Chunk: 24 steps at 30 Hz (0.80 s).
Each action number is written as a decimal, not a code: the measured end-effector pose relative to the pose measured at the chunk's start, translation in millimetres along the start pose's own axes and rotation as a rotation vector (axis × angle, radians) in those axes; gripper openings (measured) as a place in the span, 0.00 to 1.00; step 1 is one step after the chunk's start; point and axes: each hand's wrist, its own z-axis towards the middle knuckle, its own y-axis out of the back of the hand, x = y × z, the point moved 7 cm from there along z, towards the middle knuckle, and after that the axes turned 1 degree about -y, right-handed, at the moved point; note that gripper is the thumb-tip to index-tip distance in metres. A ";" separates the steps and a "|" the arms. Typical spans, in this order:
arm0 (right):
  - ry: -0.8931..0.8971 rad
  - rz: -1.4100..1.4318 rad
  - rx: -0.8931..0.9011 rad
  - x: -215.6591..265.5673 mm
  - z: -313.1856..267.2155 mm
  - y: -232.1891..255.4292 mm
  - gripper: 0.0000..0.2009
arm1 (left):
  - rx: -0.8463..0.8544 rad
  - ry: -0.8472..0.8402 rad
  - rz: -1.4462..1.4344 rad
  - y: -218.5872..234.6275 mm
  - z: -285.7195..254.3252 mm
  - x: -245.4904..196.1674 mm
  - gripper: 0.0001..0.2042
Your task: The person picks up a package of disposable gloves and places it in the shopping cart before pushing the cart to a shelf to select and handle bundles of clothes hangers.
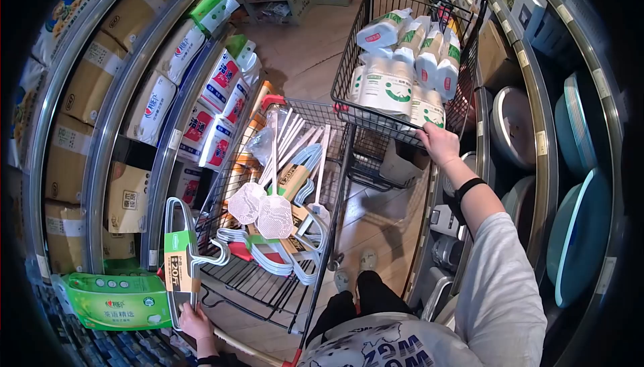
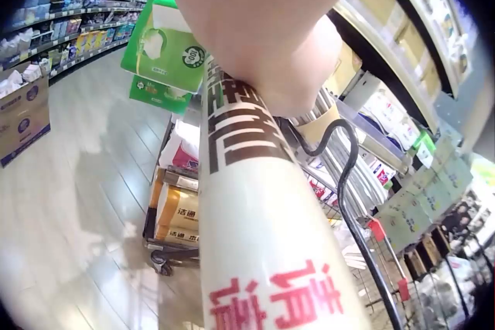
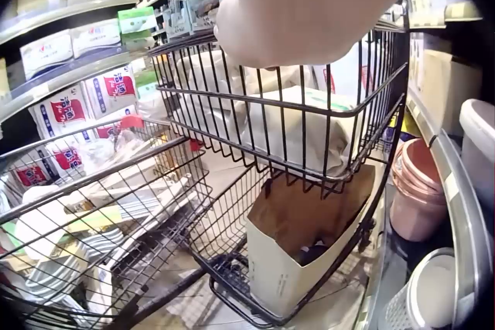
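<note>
My left hand point(image 1: 194, 323) grips the pale handle point(image 2: 263, 191) of a wire shopping cart point(image 1: 268, 313), printed with dark and red characters. Right above that hand, a banded pack of white hangers point(image 1: 180, 260) stands at the cart's handle end. More hanger packs point(image 1: 295, 233) and white fly swatters point(image 1: 274, 214) lie inside this cart. My right hand point(image 1: 441, 144) grips the top rim of a black wire basket point(image 3: 271, 102) on a second cart. Wrapped white rolls point(image 1: 388, 92) and plastic-wrapped packs point(image 1: 429, 52) fill that basket. Both hands' fingers are partly hidden in the wrist views.
A green tissue pack point(image 1: 117, 303) lies beside the left hand. Shelves of tissue packs point(image 1: 154, 102) line the left side; basins point(image 1: 577, 233) line the right shelf. An open carton point(image 3: 309, 245) rests on the second cart's lower rack. Tiled floor point(image 1: 295, 79) runs ahead.
</note>
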 end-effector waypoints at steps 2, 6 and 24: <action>0.035 -0.031 -0.018 -14.7 1.4 -0.7 0.14 | -0.012 -0.032 -0.009 -2.1 -0.9 0.8 0.11; 0.069 -0.057 -0.059 -38.5 8.7 2.1 0.12 | 0.015 0.001 0.000 -0.7 4.7 -2.8 0.10; 0.036 -0.133 0.128 -89.0 101.5 -14.9 0.12 | 0.084 0.070 -0.010 -0.6 12.0 -22.8 0.13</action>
